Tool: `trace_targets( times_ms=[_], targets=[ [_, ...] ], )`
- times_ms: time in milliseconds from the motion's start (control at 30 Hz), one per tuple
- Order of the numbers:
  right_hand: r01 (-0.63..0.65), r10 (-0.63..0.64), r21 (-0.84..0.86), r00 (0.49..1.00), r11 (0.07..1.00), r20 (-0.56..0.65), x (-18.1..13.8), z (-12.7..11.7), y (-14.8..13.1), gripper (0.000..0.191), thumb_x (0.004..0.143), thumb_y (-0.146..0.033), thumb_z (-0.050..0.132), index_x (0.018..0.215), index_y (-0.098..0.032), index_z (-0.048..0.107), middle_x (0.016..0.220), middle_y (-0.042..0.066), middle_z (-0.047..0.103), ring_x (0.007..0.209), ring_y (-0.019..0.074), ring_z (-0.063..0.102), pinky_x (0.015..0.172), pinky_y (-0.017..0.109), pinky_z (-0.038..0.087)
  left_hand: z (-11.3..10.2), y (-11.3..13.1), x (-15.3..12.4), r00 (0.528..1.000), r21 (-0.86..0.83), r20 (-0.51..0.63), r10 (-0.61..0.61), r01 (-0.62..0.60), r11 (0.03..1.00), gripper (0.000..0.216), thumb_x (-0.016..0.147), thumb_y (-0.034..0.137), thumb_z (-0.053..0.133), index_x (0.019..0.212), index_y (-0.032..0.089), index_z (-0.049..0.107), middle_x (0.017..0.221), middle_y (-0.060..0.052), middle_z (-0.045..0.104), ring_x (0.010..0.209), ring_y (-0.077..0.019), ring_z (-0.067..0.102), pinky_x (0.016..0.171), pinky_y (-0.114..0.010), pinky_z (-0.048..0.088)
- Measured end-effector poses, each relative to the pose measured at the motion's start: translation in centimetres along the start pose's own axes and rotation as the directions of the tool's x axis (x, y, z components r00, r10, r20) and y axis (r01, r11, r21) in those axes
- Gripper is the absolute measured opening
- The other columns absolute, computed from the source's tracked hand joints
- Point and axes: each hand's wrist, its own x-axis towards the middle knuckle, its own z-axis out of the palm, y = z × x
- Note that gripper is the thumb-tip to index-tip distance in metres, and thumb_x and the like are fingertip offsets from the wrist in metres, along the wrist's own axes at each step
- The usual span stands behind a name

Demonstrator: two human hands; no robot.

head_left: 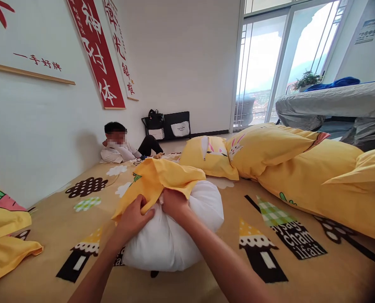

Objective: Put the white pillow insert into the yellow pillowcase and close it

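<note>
In the middle of the head view a plump white pillow (170, 244) lies on the patterned bed sheet (219, 269), its far end under a yellow pillowcase (162, 172). My left hand (136, 216) pinches the near left edge of the pillowcase, its thumb resting against the pillow. Just inside the pillowcase opening, my right hand (175, 203) is closed on the pillow, whose folds run in toward it. The fingertips of my right hand are hidden under the cloth. How far the pillow reaches into the case cannot be seen.
Yellow pillows (275, 160) with rabbit prints lie along the right. Yellow cloth (7, 227) with a carrot print is at the left edge. A person (116, 145) sits beyond the bed by the wall. Black bags (156, 122) stand behind. A covered table (335, 99) is at right.
</note>
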Motion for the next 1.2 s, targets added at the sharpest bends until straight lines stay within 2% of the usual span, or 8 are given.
trace_targets(
  times_ms=[233, 400, 500, 700, 800, 867, 1033, 1200],
  targets=[
    [0.057, -0.049, 0.027, 0.972, 0.998, -0.232, -5.3, -1.5, 3.4, 0.040, 0.081, -0.036, 0.055, 0.114, -0.015, 0.063, 0.109, 0.011, 0.067, 0.107, 0.0273, 0.057, 0.093, 0.038, 0.042, 1.8, -1.0, -0.4, 0.998, 0.208, 0.028, -0.059, 0.052, 0.977, 0.019, 0.078, 0.015, 0.046, 0.094, 0.017, 0.054, 0.101, -0.011, 0.065, 0.101, -0.0254, 0.060, 0.082, -0.033, 0.040],
    [0.191, -0.291, -0.230, 0.775, 0.954, -0.561, -11.1, 0.2, 3.6, 0.049, 0.087, -0.033, 0.049, 0.133, -0.018, 0.053, 0.128, 0.014, 0.059, 0.120, 0.0320, 0.051, 0.098, 0.044, 0.032, 2.5, -1.3, -0.5, 0.997, 0.167, -0.052, -0.052, 0.060, 0.984, 0.018, 0.079, 0.014, 0.045, 0.094, 0.016, 0.057, 0.102, -0.010, 0.065, 0.101, -0.0244, 0.059, 0.084, -0.032, 0.039],
    [0.303, -0.415, -0.284, 0.713, 0.909, -0.565, -13.8, 1.6, 2.3, 0.050, 0.091, -0.026, 0.045, 0.140, -0.025, 0.045, 0.142, 0.006, 0.049, 0.139, 0.0260, 0.032, 0.108, 0.040, 0.019, 2.6, -1.2, -0.8, 0.993, 0.131, -0.102, -0.060, 0.073, 0.989, 0.015, 0.082, 0.015, 0.042, 0.088, 0.017, 0.056, 0.097, -0.009, 0.064, 0.096, -0.0228, 0.059, 0.081, -0.031, 0.039],
    [0.457, -0.530, -0.271, 0.761, 0.847, -0.374, -13.3, 4.6, -0.4, 0.059, 0.092, -0.049, 0.044, 0.137, -0.011, 0.046, 0.150, 0.013, 0.035, 0.144, 0.0268, 0.017, 0.112, 0.038, 0.019, 2.4, -1.5, -0.6, 0.993, 0.085, -0.115, -0.035, 0.045, 0.995, 0.011, 0.079, 0.013, 0.043, 0.081, 0.018, 0.052, 0.091, -0.007, 0.062, 0.090, -0.0206, 0.057, 0.078, -0.029, 0.038],
    [0.556, -0.613, -0.261, 0.733, 0.789, -0.293, -11.4, 6.2, -1.0, 0.074, 0.089, -0.055, 0.049, 0.140, -0.002, 0.040, 0.147, 0.021, 0.037, 0.141, 0.0272, 0.026, 0.109, 0.033, 0.028, 2.0, -2.3, -0.1, 0.992, 0.062, -0.117, -0.042, 0.049, 0.997, 0.007, 0.075, 0.013, 0.045, 0.073, 0.019, 0.047, 0.079, -0.003, 0.059, 0.078, -0.0179, 0.055, 0.071, -0.027, 0.038],
    [0.547, -0.584, -0.204, 0.772, 0.812, -0.251, -10.0, 6.5, -1.1, 0.076, 0.084, -0.054, 0.057, 0.138, -0.003, 0.041, 0.145, 0.023, 0.040, 0.136, 0.0294, 0.035, 0.104, 0.035, 0.035, 1.5, -3.0, -0.1, 0.990, 0.014, -0.133, -0.047, 0.049, 0.999, 0.009, 0.077, 0.019, 0.046, 0.069, 0.020, 0.042, 0.070, 0.000, 0.054, 0.070, -0.0156, 0.052, 0.066, -0.025, 0.038],
    [0.504, -0.499, -0.009, 0.854, 0.864, -0.148, -6.1, 3.7, 0.1, 0.075, 0.074, -0.054, 0.068, 0.137, -0.019, 0.045, 0.144, 0.014, 0.044, 0.130, 0.0295, 0.041, 0.095, 0.038, 0.042, 0.8, -4.8, -0.9, 0.921, -0.127, -0.382, -0.071, 0.023, 0.992, 0.021, 0.085, 0.037, 0.041, 0.071, 0.022, 0.041, 0.065, 0.003, 0.048, 0.063, -0.0144, 0.046, 0.063, -0.025, 0.040],
    [0.478, -0.474, -0.017, 0.864, 0.878, -0.170, -2.0, 0.5, 1.9, 0.070, 0.074, -0.053, 0.070, 0.132, -0.019, 0.052, 0.130, 0.014, 0.055, 0.122, 0.0289, 0.046, 0.109, 0.047, 0.022, 2.5, -6.4, -1.7, 0.826, 0.248, -0.553, 0.106, 0.041, 0.968, 0.013, 0.087, 0.027, 0.039, 0.091, 0.019, 0.048, 0.096, -0.011, 0.052, 0.095, -0.0263, 0.049, 0.085, -0.038, 0.042]
  ],
)
